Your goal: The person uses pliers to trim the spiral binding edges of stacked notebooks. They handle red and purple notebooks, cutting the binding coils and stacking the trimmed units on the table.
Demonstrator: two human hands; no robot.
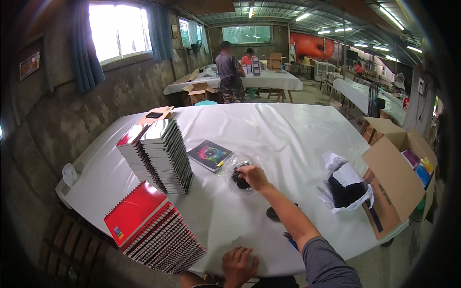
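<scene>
1. Right hand (253, 176) reaches out over the white-covered table (288, 129), fingers curled down into a clear plastic bag (240, 168) and closed on a dark, round item (239, 181) inside it; what the item is cannot be made out.
2. The bag lies near the table's middle, just right of a black notebook with a rainbow-coloured cover design (210, 154), which lies flat.
3. Left hand (238, 265) rests at the table's near edge, fingers spread flat, holding nothing.
4. Left of the hands: a tall leaning stack of spiral notebooks (165, 156), a red cover on one column. A second slumped stack, topped by a red notebook (133, 213), overhangs the near-left edge.
5. Right side: a torn white bag of black binding combs (346, 189), beside an open cardboard box (396, 177) that holds coloured items.
6. Far end: small cardboard box with a dark phone (154, 115) on it.
7. Background: two people (230, 72) stand at another white table.
</scene>
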